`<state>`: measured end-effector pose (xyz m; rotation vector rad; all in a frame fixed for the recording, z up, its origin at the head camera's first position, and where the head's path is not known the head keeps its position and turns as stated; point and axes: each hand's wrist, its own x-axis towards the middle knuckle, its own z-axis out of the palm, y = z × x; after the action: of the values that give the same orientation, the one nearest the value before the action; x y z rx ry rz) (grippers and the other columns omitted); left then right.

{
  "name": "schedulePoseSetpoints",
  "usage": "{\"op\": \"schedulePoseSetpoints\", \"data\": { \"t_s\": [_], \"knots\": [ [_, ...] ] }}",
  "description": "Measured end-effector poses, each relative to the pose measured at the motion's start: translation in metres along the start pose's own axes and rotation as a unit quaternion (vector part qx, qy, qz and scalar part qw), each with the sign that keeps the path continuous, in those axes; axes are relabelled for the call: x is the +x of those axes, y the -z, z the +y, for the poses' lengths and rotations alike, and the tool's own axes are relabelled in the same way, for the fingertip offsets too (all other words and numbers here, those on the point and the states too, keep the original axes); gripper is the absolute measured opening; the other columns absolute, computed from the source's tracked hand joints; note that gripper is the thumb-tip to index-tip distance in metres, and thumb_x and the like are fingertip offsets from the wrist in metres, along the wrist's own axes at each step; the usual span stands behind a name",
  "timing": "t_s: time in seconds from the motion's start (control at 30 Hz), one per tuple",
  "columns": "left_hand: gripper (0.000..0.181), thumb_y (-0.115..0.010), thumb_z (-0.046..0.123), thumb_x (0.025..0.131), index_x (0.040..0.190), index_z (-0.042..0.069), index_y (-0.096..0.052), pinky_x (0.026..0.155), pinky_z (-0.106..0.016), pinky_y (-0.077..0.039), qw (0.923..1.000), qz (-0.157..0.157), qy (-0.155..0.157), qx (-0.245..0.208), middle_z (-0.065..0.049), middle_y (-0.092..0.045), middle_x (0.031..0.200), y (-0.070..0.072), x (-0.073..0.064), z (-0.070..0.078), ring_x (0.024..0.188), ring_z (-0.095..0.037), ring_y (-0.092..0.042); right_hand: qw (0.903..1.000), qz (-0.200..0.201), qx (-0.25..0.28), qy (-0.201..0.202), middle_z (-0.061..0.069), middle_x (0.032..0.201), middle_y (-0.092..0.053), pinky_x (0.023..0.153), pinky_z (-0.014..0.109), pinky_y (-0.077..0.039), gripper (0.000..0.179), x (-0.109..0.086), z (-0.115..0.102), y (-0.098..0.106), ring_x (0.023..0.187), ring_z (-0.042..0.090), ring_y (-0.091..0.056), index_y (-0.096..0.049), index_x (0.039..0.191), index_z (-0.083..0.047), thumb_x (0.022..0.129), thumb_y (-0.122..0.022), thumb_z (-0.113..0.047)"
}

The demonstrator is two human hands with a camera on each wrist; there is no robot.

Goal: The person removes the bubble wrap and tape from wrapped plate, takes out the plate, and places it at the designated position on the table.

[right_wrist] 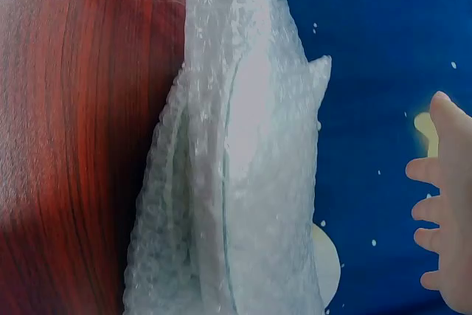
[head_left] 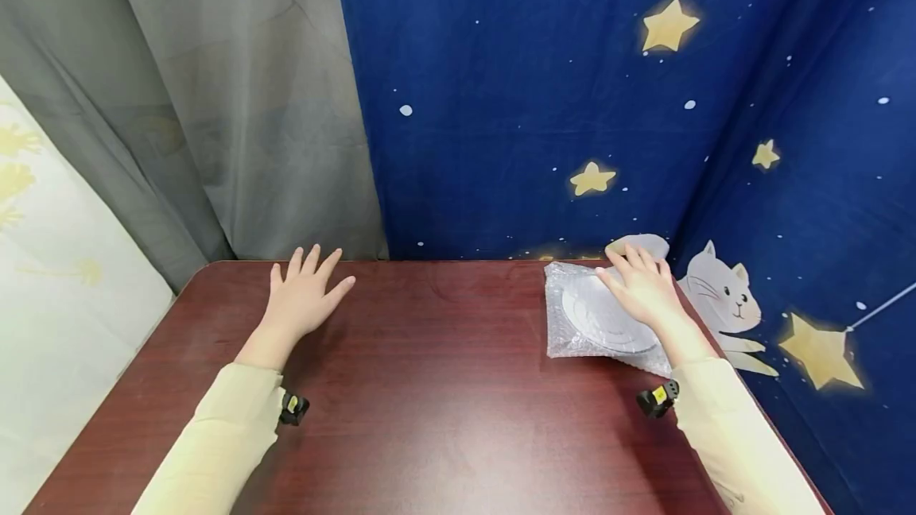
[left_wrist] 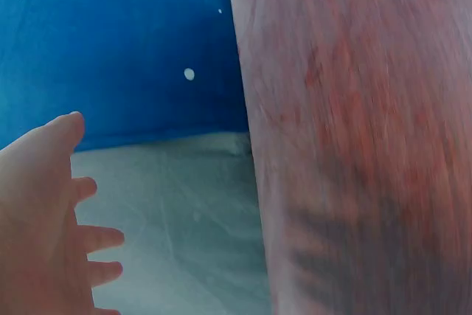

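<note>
A round, pale, plate-like thing in a bubble-wrap pouch (head_left: 578, 315) lies at the table's far right corner. Its exact kind is blurred by the wrap. Over the pouch hovers my right hand (head_left: 646, 286), fingers spread, and the right wrist view shows a gap between the hand (right_wrist: 451, 204) and the bubble wrap (right_wrist: 273, 153). On the far left side, my left hand (head_left: 302, 300) is held above the table with fingers spread and nothing in it. The left wrist view has that hand (left_wrist: 44, 212) at its left edge, with its shadow on the tabletop.
The dark red wooden table (head_left: 444, 388) has rounded far corners. Behind it hang a grey curtain (head_left: 286, 141) and a blue curtain with stars (head_left: 501, 102). White cloth (head_left: 57, 300) hangs along the left side. Each wrist carries a small black camera (head_left: 293, 408).
</note>
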<state>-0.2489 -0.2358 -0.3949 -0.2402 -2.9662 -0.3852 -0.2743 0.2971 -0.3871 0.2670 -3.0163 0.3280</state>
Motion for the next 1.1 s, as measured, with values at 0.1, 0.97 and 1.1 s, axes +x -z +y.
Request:
{"op": "schedulePoseSetpoints", "data": {
  "t_s": [0.1, 0.97, 1.1],
  "knots": [
    [0.073, -0.033, 0.06, 0.097, 0.151, 0.011, -0.027, 0.103, -0.07, -0.002, 1.0, 0.006, -0.003, -0.007, -0.027, -0.025, 0.15, -0.004, 0.001, 0.007, 0.138, -0.047, -0.014, 0.9998, 0.018, 0.005, -0.009, 0.031, 0.149, -0.022, 0.104, 0.068, -0.005, 0.066, -0.006, 0.008, 0.002, 0.138, 0.046, -0.015, -0.037, 0.146, -0.003, 0.101, -0.032, -0.052],
    [0.074, -0.041, 0.063, 0.093, 0.151, 0.018, -0.031, 0.099, -0.054, -0.038, 0.9761, 0.027, -0.02, -0.215, -0.01, -0.042, 0.146, -0.041, 0.005, 0.097, 0.129, -0.03, -0.044, 0.9698, 0.143, 0.152, -0.126, 0.034, 0.132, -0.045, 0.098, 0.063, -0.032, 0.064, -0.054, 0.054, -0.004, 0.122, 0.051, -0.039, -0.046, 0.133, 0.01, 0.099, -0.045, -0.044],
    [0.07, -0.045, 0.06, 0.093, 0.149, 0.018, -0.035, 0.097, -0.052, -0.04, 0.9715, 0.029, -0.027, -0.234, -0.01, -0.049, 0.141, -0.054, 0.004, 0.11, 0.124, -0.029, -0.049, 0.9624, 0.136, 0.177, -0.154, 0.035, 0.131, -0.046, 0.095, 0.064, -0.034, 0.067, -0.061, 0.061, -0.009, 0.12, 0.052, -0.041, -0.045, 0.134, 0.009, 0.098, -0.047, -0.047]
  ]
}}
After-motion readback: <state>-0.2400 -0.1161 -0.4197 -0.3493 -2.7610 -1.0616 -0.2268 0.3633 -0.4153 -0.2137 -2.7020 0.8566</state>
